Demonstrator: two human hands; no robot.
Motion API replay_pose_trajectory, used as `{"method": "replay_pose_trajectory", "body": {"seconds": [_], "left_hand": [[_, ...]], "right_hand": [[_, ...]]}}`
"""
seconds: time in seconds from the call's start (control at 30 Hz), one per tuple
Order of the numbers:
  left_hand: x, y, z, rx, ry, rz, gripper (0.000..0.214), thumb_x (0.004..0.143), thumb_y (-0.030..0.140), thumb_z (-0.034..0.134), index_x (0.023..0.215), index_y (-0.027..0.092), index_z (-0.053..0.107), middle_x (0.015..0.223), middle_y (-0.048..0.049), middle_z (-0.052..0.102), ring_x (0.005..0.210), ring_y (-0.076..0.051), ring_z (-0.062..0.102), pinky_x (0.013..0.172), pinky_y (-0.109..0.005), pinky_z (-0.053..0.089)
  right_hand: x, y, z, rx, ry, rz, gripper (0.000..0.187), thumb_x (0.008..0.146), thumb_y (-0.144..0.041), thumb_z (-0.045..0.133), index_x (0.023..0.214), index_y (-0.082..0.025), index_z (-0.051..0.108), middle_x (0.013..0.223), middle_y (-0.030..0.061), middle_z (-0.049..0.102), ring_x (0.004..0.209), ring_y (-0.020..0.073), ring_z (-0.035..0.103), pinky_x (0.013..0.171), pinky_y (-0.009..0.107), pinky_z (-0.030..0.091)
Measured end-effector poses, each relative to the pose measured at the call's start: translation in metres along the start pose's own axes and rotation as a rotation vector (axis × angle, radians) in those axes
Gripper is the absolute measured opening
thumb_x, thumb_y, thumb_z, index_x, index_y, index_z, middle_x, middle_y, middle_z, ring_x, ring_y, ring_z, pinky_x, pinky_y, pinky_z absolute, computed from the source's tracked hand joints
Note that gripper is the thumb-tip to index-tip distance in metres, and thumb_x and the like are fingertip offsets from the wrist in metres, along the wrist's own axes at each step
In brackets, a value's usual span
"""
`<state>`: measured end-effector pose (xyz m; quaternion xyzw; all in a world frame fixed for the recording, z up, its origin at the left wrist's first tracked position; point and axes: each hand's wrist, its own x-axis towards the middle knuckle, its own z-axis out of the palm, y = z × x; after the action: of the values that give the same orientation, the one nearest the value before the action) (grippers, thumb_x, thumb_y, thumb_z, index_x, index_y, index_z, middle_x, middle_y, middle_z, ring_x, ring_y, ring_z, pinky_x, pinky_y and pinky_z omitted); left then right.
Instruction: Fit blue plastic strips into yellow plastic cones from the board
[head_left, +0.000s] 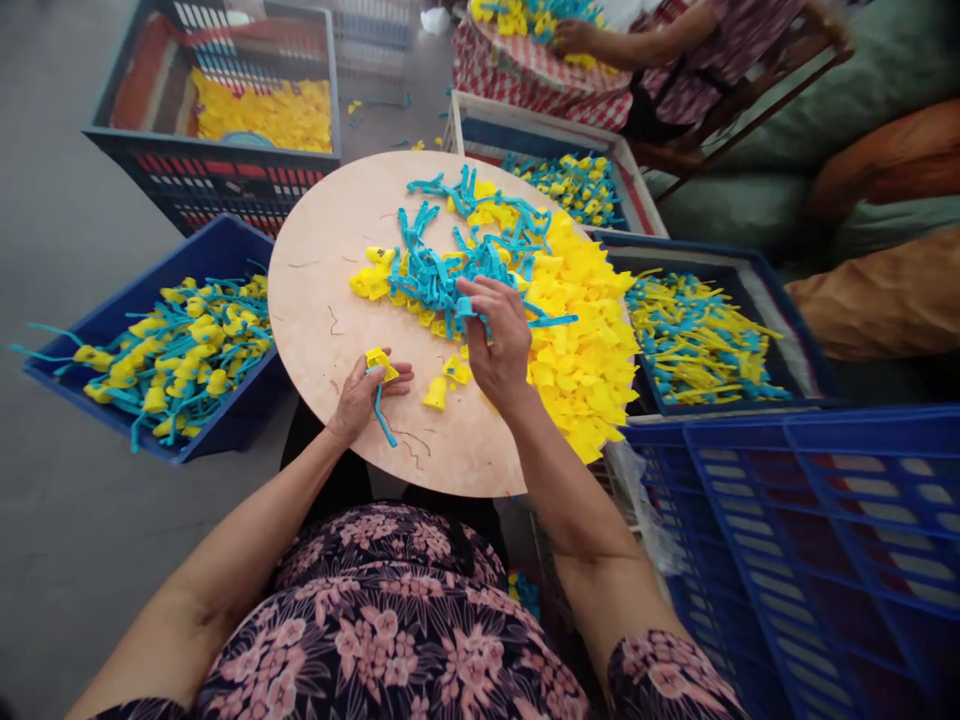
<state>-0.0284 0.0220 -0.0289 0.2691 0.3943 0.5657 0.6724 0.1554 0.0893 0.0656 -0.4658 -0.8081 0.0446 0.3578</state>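
A round wooden board (pixel 322 330) lies in front of me, carrying a tangle of teal plastic strips (pixel 450 270) and a wide heap of flat yellow plastic pieces (pixel 585 370). My left hand (pixel 364 398) is shut on a yellow piece (pixel 381 364), and a teal strip (pixel 382 420) hangs down through it. My right hand (pixel 499 335) is above the tangle's lower edge, with fingers pinching a teal strip (pixel 466 310). A loose yellow bell-shaped piece (pixel 435 394) stands on the board between my hands.
Blue crates of joined yellow-and-teal pieces stand at left (pixel 172 360) and right (pixel 697 340). Another crate (pixel 262 115) holds yellow pieces. A white-framed tray (pixel 570 180) sits behind the board. A large blue crate (pixel 810 560) is at lower right. A co-worker's hand (pixel 577 38) rests on a checked-cloth table (pixel 525 80).
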Motion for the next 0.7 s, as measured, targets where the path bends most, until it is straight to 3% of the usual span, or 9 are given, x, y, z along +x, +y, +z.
{"method": "replay_pose_trajectory", "body": {"seconds": [0.1, 0.2, 0.33, 0.5, 0.7], "left_hand": [[-0.006, -0.001, 0.005, -0.021, 0.034, -0.026, 0.046, 0.081, 0.038, 0.064, 0.118, 0.016, 0.048, 0.102, -0.0129, 0.074, 0.100, -0.029, 0.072, 0.085, -0.045, 0.058], [-0.016, -0.005, 0.013, -0.032, 0.066, -0.036, 0.046, 0.081, 0.038, 0.064, 0.118, 0.017, 0.049, 0.104, -0.0109, 0.073, 0.103, -0.029, 0.071, 0.089, -0.046, 0.057], [-0.028, -0.010, 0.023, -0.037, 0.096, -0.042, 0.049, 0.082, 0.039, 0.064, 0.122, 0.017, 0.048, 0.103, -0.0095, 0.074, 0.106, -0.027, 0.070, 0.092, -0.046, 0.055], [-0.033, -0.014, 0.026, -0.046, 0.105, -0.076, 0.048, 0.082, 0.040, 0.065, 0.121, 0.018, 0.048, 0.103, -0.0089, 0.074, 0.107, -0.027, 0.069, 0.095, -0.047, 0.054], [-0.035, -0.021, 0.023, -0.019, 0.143, -0.100, 0.045, 0.081, 0.042, 0.067, 0.115, 0.020, 0.050, 0.099, -0.0069, 0.075, 0.098, -0.024, 0.071, 0.088, -0.043, 0.056]], "right_hand": [[-0.025, -0.024, 0.000, 0.029, -0.142, -0.033, 0.034, 0.102, -0.030, 0.032, 0.103, -0.020, 0.065, 0.101, 0.0092, 0.069, 0.102, 0.0222, 0.061, 0.091, 0.038, 0.048], [-0.062, -0.038, 0.015, 0.007, -0.261, 0.071, 0.035, 0.101, -0.027, 0.032, 0.105, -0.016, 0.065, 0.097, 0.0111, 0.071, 0.093, 0.0217, 0.064, 0.084, 0.034, 0.050], [-0.095, -0.045, 0.030, 0.020, -0.381, 0.227, 0.031, 0.101, -0.026, 0.036, 0.112, -0.015, 0.064, 0.104, 0.0106, 0.072, 0.096, 0.0198, 0.066, 0.081, 0.028, 0.049], [-0.102, -0.049, 0.029, -0.055, -0.454, 0.335, 0.029, 0.100, -0.023, 0.039, 0.116, -0.016, 0.063, 0.107, 0.0097, 0.071, 0.097, 0.0195, 0.066, 0.075, 0.026, 0.047], [-0.106, -0.055, 0.033, -0.213, -0.555, 0.282, 0.032, 0.100, -0.020, 0.037, 0.118, -0.016, 0.063, 0.098, 0.0098, 0.070, 0.081, 0.0174, 0.065, 0.062, 0.024, 0.041]]}}
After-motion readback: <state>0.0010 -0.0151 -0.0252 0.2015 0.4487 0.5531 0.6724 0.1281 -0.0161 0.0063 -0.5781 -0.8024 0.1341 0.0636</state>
